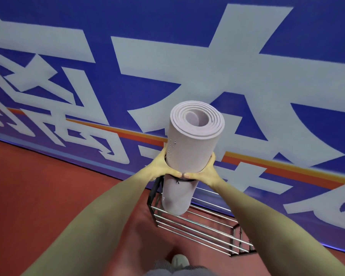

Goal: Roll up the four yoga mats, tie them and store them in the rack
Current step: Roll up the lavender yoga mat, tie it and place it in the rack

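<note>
grey shoe at bottom edge, on red floor. both forearms reach fwd. left hand & right hand grip a rolled lilac yoga mat round its middle, one per side, thumb tips nearly meeting in front, just above a thin black tie circling the roll. mat is upright, spiral top end toward cam, bottom end at left end of the metal-bar rack; can't tell if it touches the bars. behind: blue wall banner w/ big white characters & an orange stripe.
</note>
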### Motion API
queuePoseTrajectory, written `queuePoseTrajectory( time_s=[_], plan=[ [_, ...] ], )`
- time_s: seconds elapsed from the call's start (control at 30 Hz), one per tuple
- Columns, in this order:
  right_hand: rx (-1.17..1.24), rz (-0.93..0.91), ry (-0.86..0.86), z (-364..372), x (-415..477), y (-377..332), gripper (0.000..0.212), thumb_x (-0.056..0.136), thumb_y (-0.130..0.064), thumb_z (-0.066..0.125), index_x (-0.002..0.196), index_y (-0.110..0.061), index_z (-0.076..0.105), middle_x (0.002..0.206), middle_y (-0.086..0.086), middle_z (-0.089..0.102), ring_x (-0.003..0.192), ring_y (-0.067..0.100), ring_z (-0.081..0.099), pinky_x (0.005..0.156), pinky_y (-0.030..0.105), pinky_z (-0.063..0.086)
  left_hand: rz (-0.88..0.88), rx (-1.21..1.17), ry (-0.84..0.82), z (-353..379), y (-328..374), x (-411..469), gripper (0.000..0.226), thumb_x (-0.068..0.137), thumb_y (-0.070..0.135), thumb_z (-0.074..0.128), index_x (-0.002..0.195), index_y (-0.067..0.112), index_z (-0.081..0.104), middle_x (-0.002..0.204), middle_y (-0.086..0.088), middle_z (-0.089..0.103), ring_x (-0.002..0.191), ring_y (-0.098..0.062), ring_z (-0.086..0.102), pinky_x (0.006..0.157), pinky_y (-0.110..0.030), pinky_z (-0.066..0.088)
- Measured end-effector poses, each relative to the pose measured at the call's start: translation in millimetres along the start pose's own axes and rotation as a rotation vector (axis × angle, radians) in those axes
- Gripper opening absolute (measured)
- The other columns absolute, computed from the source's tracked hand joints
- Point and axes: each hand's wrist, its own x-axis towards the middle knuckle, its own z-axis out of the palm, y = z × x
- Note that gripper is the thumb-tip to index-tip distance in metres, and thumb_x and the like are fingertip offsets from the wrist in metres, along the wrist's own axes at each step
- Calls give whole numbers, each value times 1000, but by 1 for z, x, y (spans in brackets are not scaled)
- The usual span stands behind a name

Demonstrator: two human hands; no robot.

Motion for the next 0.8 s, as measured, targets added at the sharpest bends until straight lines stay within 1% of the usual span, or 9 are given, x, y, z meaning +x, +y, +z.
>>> queuePoseTrajectory(
  time_s=[0.07, 0.13, 0.27, 0.33, 0.43, 0.53, 0.6, 0.73, 0.8],
  plan=[
    [-13, 23, 7, 5, 3, 1, 137, 37, -30, 87, 140, -16, -3, 132, -5, 24, 121, 9, 32, 95, 25, 32, -17, 3, -7, -5, -6, 4, 121, 44, 8, 90, 146, 29, 27, 128, 9, 54, 122, -15, 50, 101, -37, 47],
    [-13, 42, 9, 8, 8, 3, 135, 38, -29, 86, 140, -15, -1, 130, -5, 25, 120, 10, 32, 94, 25, 33, -29, 3, -15, -8, -14, 10, 116, 47, 7, 91, 142, 29, 30, 128, 9, 54, 123, -16, 50, 102, -39, 46],
    [-58, 56, 15, 14, 15, 10, 136, 33, -37, 86, 137, -15, 1, 124, -10, 26, 120, 9, 34, 92, 23, 34, -27, 12, -13, -12, -27, 19, 112, 49, 4, 91, 141, 25, 31, 125, 10, 54, 123, -17, 50, 99, -34, 46],
    [-76, 67, 10, 17, 19, 14, 137, 32, -41, 84, 136, -15, 1, 121, -16, 26, 120, 8, 33, 91, 21, 35, -20, 18, -41, -15, -33, 24, 119, 45, 11, 92, 144, 23, 27, 127, 10, 51, 123, -15, 48, 101, -34, 46],
    [-75, 76, -19, 21, 23, 18, 139, 32, -48, 80, 139, -16, -2, 128, -11, 25, 120, 6, 33, 89, 16, 35, -29, 44, -91, -18, -41, 27, 130, 41, 19, 90, 148, 27, 17, 134, 9, 47, 126, -12, 46, 103, -38, 45],
    [-79, 123, -49, 23, 27, 24, 153, 23, -58, 83, 142, -15, -4, 131, -7, 25, 121, 8, 33, 93, 21, 35, -35, 56, -147, -21, -48, 29, 133, 50, 8, 89, 149, 32, 4, 135, 13, 41, 126, -6, 43, 100, -25, 45],
    [-85, 192, -76, 24, 29, 31, 162, 16, -68, 83, 143, -16, -4, 130, -7, 24, 122, 10, 33, 97, 26, 36, -55, 61, -177, -23, -53, 30, 130, 54, 6, 88, 148, 32, 4, 134, 17, 40, 127, -6, 42, 98, -21, 45],
    [-107, 301, -127, 29, 26, 44, 136, 46, -42, 81, 146, -17, -8, 132, -5, 24, 127, 15, 34, 102, 33, 39, -64, 83, -172, -28, -67, 29, 131, 51, 6, 89, 149, 34, 7, 141, 12, 36, 133, -10, 37, 103, -34, 45],
    [-74, 284, -101, 30, 29, 46, 131, 50, -39, 80, 146, -23, -8, 134, -5, 29, 120, 12, 36, 96, 29, 40, -80, 66, -158, -29, -67, 31, 129, 54, 1, 88, 149, 34, 7, 141, 11, 37, 132, -11, 38, 103, -34, 45]
  ],
)
